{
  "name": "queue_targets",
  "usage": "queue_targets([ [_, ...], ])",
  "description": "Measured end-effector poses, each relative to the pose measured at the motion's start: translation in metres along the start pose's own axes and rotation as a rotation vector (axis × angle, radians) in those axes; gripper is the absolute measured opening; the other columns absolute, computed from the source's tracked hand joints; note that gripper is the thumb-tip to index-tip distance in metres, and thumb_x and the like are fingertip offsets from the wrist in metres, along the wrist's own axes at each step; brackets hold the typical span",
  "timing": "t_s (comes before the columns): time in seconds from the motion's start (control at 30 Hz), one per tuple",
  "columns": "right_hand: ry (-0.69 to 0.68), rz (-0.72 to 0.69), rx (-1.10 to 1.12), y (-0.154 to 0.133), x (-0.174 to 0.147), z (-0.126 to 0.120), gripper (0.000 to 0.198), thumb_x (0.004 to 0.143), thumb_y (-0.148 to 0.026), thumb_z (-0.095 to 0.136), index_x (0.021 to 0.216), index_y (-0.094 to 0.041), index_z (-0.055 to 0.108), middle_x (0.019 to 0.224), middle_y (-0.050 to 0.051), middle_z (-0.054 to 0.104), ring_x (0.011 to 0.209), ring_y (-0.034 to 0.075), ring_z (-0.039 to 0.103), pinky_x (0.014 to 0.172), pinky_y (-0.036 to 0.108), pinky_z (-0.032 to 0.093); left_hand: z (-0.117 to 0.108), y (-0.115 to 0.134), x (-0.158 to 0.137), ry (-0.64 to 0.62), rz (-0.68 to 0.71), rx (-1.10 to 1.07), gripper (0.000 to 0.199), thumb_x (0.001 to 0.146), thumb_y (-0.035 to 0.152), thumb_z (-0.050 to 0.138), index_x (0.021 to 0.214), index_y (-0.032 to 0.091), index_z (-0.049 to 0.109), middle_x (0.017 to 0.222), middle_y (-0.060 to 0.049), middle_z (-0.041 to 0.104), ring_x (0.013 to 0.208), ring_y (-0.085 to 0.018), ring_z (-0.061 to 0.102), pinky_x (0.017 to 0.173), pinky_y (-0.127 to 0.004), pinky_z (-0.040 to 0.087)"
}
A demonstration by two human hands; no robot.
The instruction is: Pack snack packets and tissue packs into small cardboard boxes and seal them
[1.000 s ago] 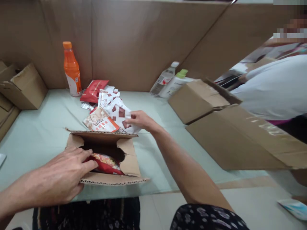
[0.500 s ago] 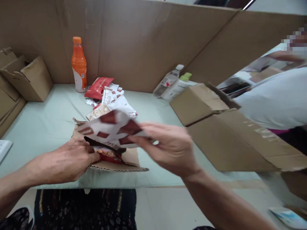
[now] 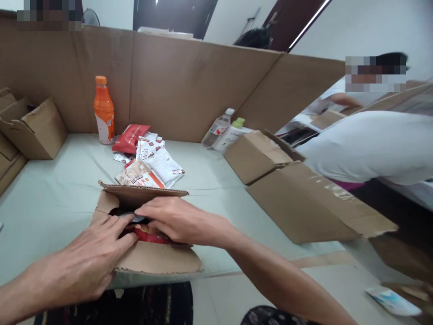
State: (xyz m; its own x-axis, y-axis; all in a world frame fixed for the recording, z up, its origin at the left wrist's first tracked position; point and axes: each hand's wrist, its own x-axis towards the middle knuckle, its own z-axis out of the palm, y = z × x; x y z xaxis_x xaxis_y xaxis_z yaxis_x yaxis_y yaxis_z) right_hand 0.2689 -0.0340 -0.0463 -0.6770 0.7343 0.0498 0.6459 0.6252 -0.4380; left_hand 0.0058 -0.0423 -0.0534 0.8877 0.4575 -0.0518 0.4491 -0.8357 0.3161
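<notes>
A small cardboard box (image 3: 158,262) stands with its flaps spread near the front edge of the table. My left hand (image 3: 91,255) rests over its left side, fingers stretched out across the opening and touching what lies inside. From the right, my right hand (image 3: 189,221) reaches in with fingers bent down around a packet (image 3: 138,218), of which only a pale edge shows. A red packet (image 3: 149,235) lies in the box below my fingers; the rest of the contents is hidden. Just behind the box is a loose pile of white sachets (image 3: 164,164), a beige-and-orange packet (image 3: 137,175) and a red pouch (image 3: 131,138).
An orange drink bottle (image 3: 104,113) stands by the cardboard wall (image 3: 176,85). Open boxes sit at left (image 3: 45,131) and right (image 3: 304,203). A clear bottle (image 3: 218,128) and a green-capped white container (image 3: 232,135) lean behind the right box. People are beyond the wall and at right.
My right hand has brought the white-and-brown packet down and left into the box. My left hand has spread its fingers over the opening. The camera view has shifted, showing more beyond the wall.
</notes>
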Motion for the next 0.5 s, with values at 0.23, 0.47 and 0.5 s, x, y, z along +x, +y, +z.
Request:
queue_targets([
  [0.23,0.638,0.628,0.095,0.119,-0.005,-0.037,0.030,0.093,-0.024,0.065,0.120,-0.019,0.074,0.127,0.012,0.075,0.118,0.026,0.070,0.099,0.038,0.054,-0.004,-0.001,0.006,-0.146,-0.061,-0.053,0.077,0.060,0.009,0.065,0.136,0.017,0.061,0.170,-0.027,0.031,0.155,-0.055,0.029,0.115,-0.077,0.041],
  [0.47,0.504,0.912,0.276,0.205,0.024,0.016,0.053,0.063,-0.019,0.084,0.114,-0.010,0.072,0.089,0.009,0.076,0.087,0.026,0.072,0.080,0.036,0.057,0.002,0.001,0.012,-0.125,-0.079,-0.025,0.087,0.062,0.010,0.067,0.147,0.021,0.050,0.156,-0.020,0.050,0.144,-0.046,0.048,0.119,-0.071,0.038],
  [0.5,0.492,0.893,0.317,0.202,0.018,0.020,0.041,0.065,-0.023,0.082,0.104,-0.012,0.073,0.082,0.006,0.074,0.078,0.023,0.071,0.074,0.033,0.056,0.003,0.001,0.012,-0.120,-0.077,-0.022,0.089,0.062,0.010,0.068,0.148,0.021,0.048,0.156,-0.020,0.051,0.143,-0.045,0.048,0.119,-0.069,0.037],
])
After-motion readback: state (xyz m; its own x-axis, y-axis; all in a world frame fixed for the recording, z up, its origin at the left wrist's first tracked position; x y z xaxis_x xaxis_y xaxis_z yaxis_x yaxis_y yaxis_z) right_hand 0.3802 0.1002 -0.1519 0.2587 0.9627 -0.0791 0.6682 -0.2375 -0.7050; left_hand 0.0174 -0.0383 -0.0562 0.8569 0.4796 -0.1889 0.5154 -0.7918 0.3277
